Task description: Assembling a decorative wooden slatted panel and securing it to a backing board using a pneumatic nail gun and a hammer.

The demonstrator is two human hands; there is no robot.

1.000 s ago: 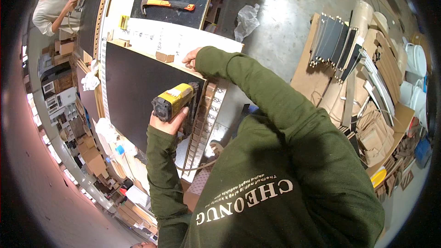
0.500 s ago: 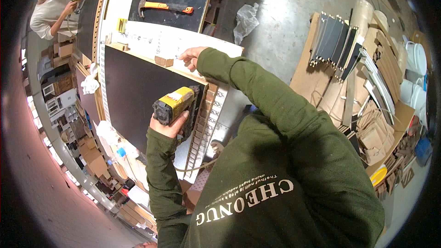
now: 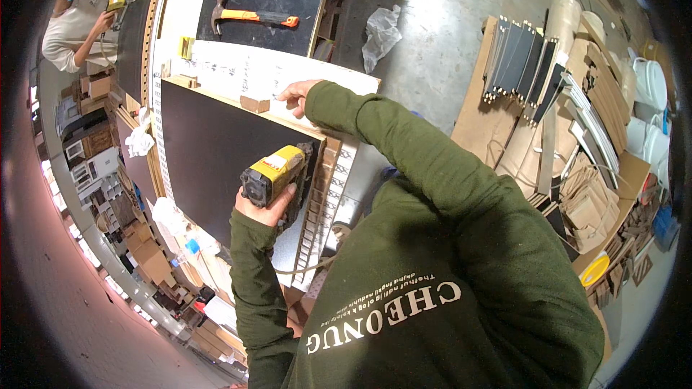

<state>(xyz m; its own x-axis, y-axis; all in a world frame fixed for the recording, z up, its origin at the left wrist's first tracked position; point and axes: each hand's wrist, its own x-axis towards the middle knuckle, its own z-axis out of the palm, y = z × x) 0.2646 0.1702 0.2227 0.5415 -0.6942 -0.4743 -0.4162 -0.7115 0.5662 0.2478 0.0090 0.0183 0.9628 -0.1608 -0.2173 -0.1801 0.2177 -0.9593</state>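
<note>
The left hand [image 3: 263, 205] has its fingers wrapped around a yellow nail gun [image 3: 277, 173], nose toward the black panel [image 3: 209, 151] edge at 12 o'clock. The right hand [image 3: 295, 94] presses fingertips on the white board [image 3: 245, 72], seemingly steadying it, beside a small wooden block [image 3: 254, 104]. An orange-handled hammer [image 3: 249, 18] lies farther off.

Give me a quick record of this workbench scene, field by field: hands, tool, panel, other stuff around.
left hand: grips a yellow and black power tool
right hand: rests at the far edge of a black flat panel
near right hand: small wooden block
farther off: orange-handled hammer lying on another dark board
floor: crumpled clear plastic bag
second person: upper left, holding a tool
</note>
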